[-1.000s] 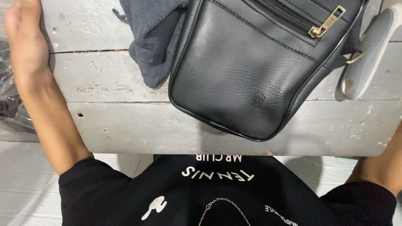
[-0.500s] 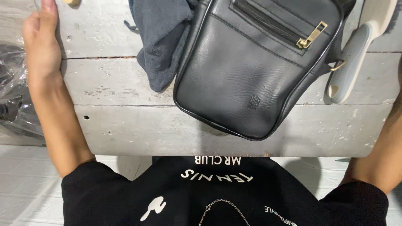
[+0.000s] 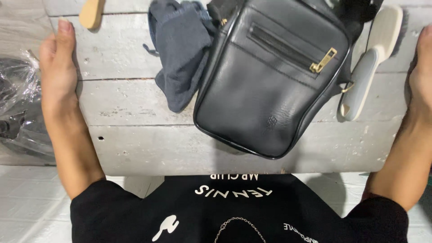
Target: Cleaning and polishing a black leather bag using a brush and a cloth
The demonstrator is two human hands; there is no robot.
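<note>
Left hand [image 3: 58, 67] and right hand [image 3: 423, 67] rest open, empty, on the table edges; black leather bag [image 3: 265, 90] lies between them.

On the counter [image 3: 135, 144]: 1 black leather bag [image 3: 265, 90] w/ 1 zip pocket, 1 brass puller [image 3: 323, 60]. 1 dark grey cloth [image 3: 180, 54] beside it. 2 brushes: 1 grey-and-cream [image 3: 371, 63] at right, 1 wooden handle [image 3: 92, 12] top left, mostly cut off. 1 clear plastic bag [image 3: 18, 103] off the left edge. 2 hands: left hand [image 3: 58, 67], right hand [image 3: 423, 72].
</note>
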